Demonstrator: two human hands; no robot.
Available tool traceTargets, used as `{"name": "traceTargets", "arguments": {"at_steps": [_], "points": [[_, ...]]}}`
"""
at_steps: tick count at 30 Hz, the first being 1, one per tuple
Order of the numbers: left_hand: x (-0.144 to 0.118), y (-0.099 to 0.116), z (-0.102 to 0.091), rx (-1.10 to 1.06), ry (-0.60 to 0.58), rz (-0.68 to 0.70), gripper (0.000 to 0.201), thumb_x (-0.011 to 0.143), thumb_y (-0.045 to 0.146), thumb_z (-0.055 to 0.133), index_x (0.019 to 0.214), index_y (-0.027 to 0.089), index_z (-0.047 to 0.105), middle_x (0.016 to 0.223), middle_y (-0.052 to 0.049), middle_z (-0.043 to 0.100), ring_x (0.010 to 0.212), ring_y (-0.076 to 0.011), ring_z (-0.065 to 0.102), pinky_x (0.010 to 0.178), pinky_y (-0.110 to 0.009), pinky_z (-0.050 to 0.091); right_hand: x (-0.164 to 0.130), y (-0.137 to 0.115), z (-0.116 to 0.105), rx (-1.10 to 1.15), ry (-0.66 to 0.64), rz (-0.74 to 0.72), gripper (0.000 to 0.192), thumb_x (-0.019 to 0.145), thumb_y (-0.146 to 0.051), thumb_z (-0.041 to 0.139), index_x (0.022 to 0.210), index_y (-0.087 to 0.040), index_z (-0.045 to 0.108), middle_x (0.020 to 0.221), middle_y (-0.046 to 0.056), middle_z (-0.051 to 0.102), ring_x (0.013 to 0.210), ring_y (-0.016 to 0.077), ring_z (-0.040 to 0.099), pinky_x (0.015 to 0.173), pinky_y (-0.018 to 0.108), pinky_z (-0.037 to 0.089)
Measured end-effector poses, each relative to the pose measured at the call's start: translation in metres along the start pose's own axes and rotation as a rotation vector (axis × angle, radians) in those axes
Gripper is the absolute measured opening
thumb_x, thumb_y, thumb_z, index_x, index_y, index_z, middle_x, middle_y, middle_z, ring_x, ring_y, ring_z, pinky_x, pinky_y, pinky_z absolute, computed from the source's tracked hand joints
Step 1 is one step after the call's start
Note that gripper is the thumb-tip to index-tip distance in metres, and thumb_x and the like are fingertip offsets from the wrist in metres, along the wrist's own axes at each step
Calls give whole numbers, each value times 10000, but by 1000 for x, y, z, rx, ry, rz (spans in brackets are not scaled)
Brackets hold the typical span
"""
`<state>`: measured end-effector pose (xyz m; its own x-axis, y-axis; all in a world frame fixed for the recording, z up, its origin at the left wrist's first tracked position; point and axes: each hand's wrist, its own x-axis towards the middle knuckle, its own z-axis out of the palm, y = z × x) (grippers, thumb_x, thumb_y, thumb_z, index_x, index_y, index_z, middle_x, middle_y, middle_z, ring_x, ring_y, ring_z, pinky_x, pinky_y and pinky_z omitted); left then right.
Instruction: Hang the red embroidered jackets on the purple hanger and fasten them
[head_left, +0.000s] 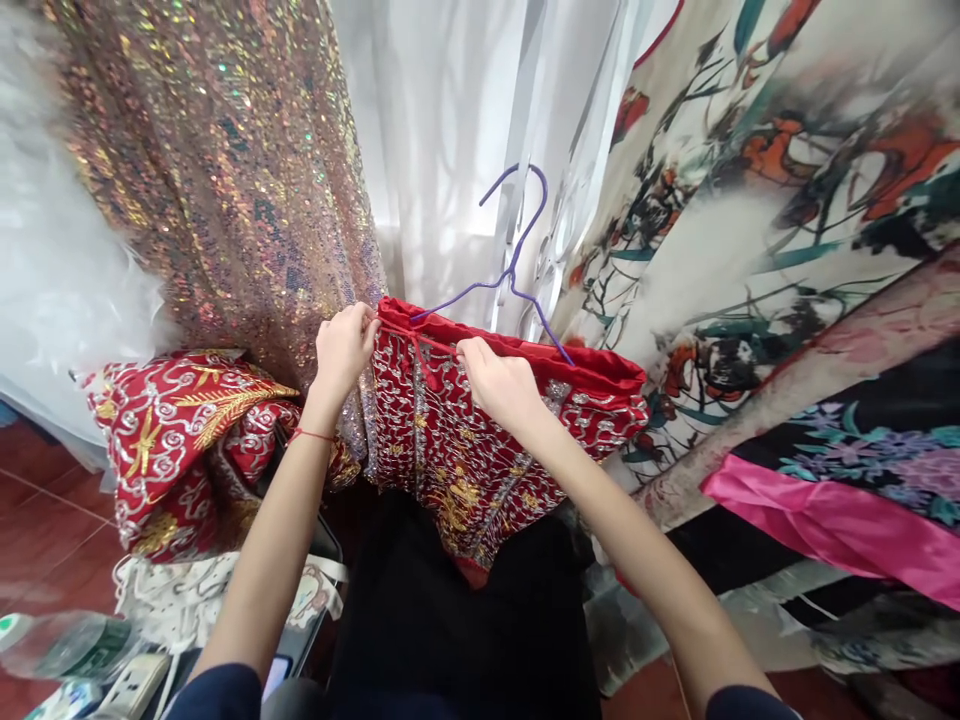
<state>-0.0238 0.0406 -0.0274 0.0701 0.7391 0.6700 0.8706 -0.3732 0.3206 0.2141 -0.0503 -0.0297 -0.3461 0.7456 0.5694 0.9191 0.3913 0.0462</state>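
Note:
A red garment [450, 430] with silver and gold embroidery hangs over my lap, its plain red top edge facing up. The lower arms of a purple hanger [512, 268] reach inside that edge, while the hook sticks up above it. My left hand [345, 347] is closed at the garment's upper left corner, pinching a thin red drawstring [427, 345]. The string runs across the front to my right hand [495, 378], which pinches it closed against the upper middle. Fingertips of both hands are partly hidden.
Sequinned fabric [225, 180] hangs behind on the left, floral fabric [675, 260] on the right. Another red embroidered garment [180, 440] lies at left. Below it are a plastic bottle [67, 645] and a power strip [135, 685]. Bright pink cloth [825, 520] lies at right.

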Motion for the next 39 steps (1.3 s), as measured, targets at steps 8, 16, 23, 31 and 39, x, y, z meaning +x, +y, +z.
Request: {"name": "traceTargets", "arguments": {"at_steps": [8, 16, 23, 31, 39], "points": [[-2, 15, -16, -23, -71, 290, 402, 814, 127, 491, 1170, 236, 643, 1397, -111, 495, 1361, -300, 425, 1137, -491, 384, -29, 42, -54, -17, 101, -300, 245, 1002, -296, 428, 1059, -152, 618, 997, 110, 677, 903, 226, 574, 759, 334, 434], [14, 3, -9, -80, -198, 181, 169, 864, 236, 517, 987, 213, 630, 1063, -88, 678, 981, -253, 614, 891, -382, 480, -64, 135, -94, -134, -156, -185, 372, 951, -529, 471, 848, -227, 664, 814, 52, 702, 768, 224, 509, 701, 359, 306], [12, 8, -16, -78, 30, 54, 208, 940, 245, 444, 1036, 193, 620, 902, -88, 698, 795, -217, 624, 790, -330, 451, -40, 140, -114, -423, -108, -54, 287, 1012, -298, 441, 998, -199, 710, 915, 89, 731, 864, 233, 573, 718, 363, 250], [4, -4, -4, -271, 18, -74, 217, 860, 294, 537, 1051, 205, 585, 797, -24, 640, 630, -150, 540, 692, -289, 444, -33, 141, -81, -298, 51, 13, 349, 990, -436, 424, 869, -209, 660, 913, 86, 689, 885, 244, 572, 745, 361, 319], [4, -11, 29, -519, 90, -56, 209, 930, 373, 473, 997, 190, 547, 888, -52, 650, 774, -172, 597, 788, -321, 491, -55, 120, -34, -231, 184, 53, 466, 954, -576, 459, 1115, -164, 608, 1090, 158, 628, 990, 295, 547, 849, 410, 432]]}}
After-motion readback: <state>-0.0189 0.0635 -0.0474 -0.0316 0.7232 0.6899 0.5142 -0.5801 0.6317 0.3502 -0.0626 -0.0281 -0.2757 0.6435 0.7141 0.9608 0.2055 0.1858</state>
